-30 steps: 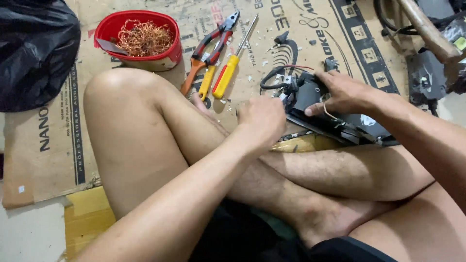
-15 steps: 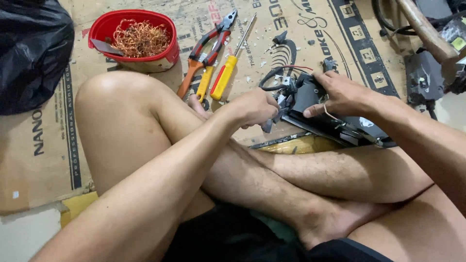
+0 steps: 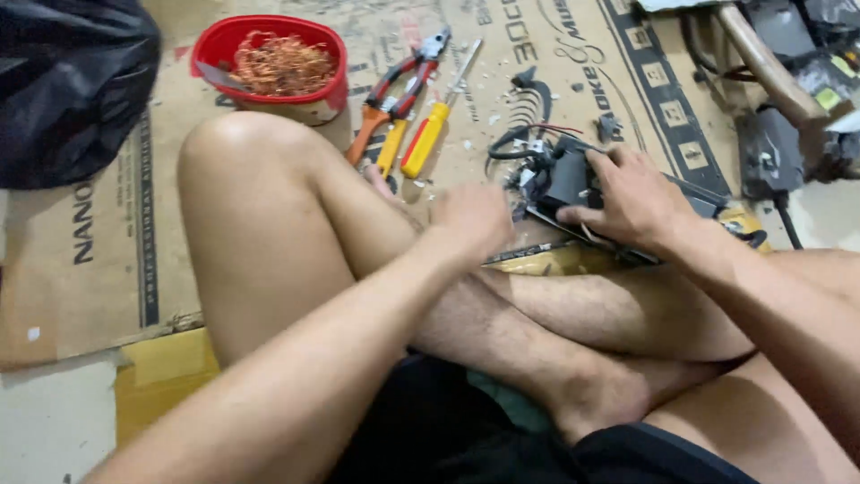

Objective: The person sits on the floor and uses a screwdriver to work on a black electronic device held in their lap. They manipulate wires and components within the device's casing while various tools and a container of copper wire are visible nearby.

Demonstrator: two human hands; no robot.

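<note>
The person sits cross-legged on flattened cardboard (image 3: 107, 269) on the floor, and the work sits just past the shins: a black electronic unit (image 3: 573, 184), opened up, with loose black and red wires (image 3: 524, 148) curling off its far left corner. The right hand (image 3: 632, 193) lies flat over the unit's top, fingers spread and pressing down, so the piece is pinned against the cardboard. The left hand (image 3: 470, 220) hovers just left of the unit, blurred; its fingers look curled together into a loose fist, but whether they pinch a small part or tool I cannot tell. To do this step well, the holding hand should keep its weight over the middle of the unit so it does not skid toward the wires, and the working hand should come in low from the left edge, where the innards are exposed, rather than over the top of the right fingers. Small white scraps (image 3: 466, 143) lie scattered near the unit, so a firm, short pull is safer than a jerk that would fling more bits. Farther off to the left lie orange-handled pliers (image 3: 399, 90) and a yellow-handled screwdriver (image 3: 430, 134), within reach, beside a red bowl (image 3: 331, 85) of copper wire (image 3: 282, 64).
</note>
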